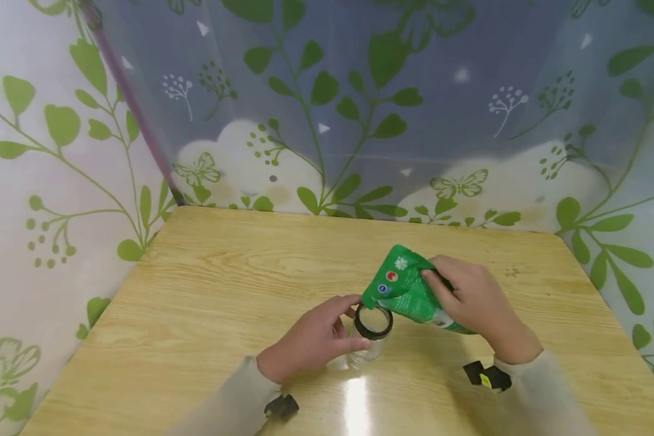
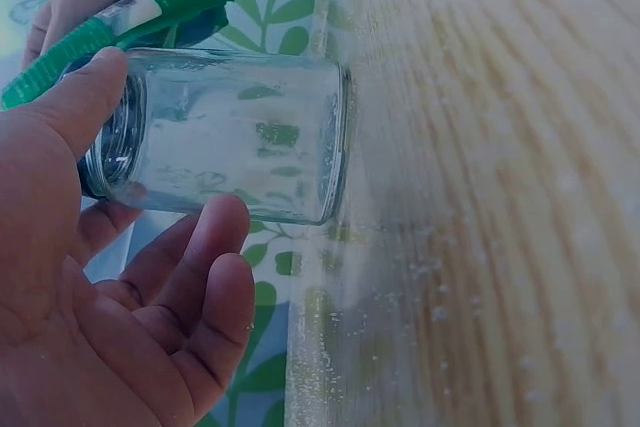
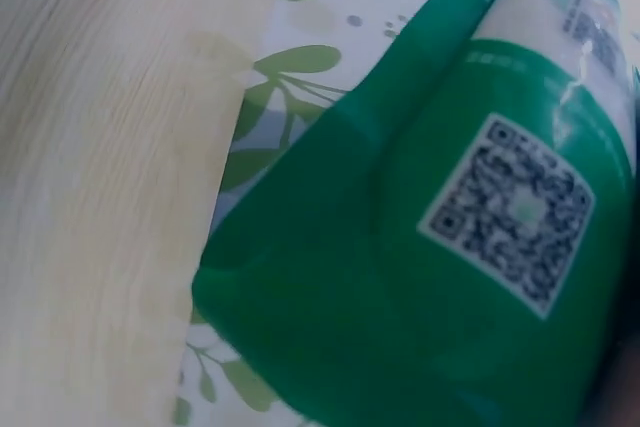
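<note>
A clear glass jar [image 2: 240, 137] with a dark rim [image 1: 364, 330] stands upright on the table. My left hand [image 1: 315, 334] holds it near the top, thumb on one side and fingers on the other. In the left wrist view, the wall pattern shows through the glass. My right hand [image 1: 471, 300] grips a green plastic pouch [image 1: 409, 287] by its right part. The pouch is tilted, its lower left corner right at the jar's mouth. A QR code [image 3: 512, 212] is printed on the pouch in the right wrist view, where the right hand is mostly hidden.
Pale wood-grain table [image 1: 207, 284] lies under both hands. Small white specks [image 2: 440, 312] show beside the jar in the left wrist view. Leaf-patterned fabric walls [image 1: 327, 121] rise along the table's back and sides. Dark straps [image 1: 487, 376] sit at the wrists.
</note>
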The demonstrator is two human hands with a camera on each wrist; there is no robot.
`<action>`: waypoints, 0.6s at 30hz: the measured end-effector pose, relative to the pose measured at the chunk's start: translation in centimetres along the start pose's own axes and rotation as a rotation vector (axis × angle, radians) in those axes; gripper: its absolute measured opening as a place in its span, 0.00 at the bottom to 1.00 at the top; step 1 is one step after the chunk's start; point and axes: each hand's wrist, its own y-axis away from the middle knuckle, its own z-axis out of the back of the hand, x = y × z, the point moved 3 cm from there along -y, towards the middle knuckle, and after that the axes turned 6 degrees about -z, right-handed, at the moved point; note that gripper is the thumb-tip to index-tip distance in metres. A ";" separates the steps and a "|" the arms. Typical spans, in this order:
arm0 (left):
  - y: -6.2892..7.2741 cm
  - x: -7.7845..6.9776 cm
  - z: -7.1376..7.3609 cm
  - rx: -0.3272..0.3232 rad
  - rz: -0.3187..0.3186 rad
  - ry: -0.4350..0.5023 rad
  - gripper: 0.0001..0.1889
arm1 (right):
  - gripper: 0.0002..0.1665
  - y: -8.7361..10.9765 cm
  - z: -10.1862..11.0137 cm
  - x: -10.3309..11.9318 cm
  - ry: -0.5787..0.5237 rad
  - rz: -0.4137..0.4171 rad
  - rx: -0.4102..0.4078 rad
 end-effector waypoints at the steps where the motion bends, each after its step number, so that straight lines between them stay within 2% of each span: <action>1: 0.0 0.0 0.1 0.000 -0.001 -0.001 0.39 | 0.13 -0.2 0.1 0.1 0.025 0.013 0.019; 6: 0.2 -0.2 0.2 0.007 0.010 -0.003 0.40 | 0.06 -0.4 1.3 0.7 0.095 0.057 0.096; 14: 0.3 -0.2 0.4 0.009 0.020 -0.020 0.42 | 0.03 0.1 2.4 1.4 0.134 0.088 0.132; 18: 0.4 -0.3 0.4 0.016 0.022 -0.003 0.43 | 0.10 0.8 2.8 1.6 0.184 0.087 0.152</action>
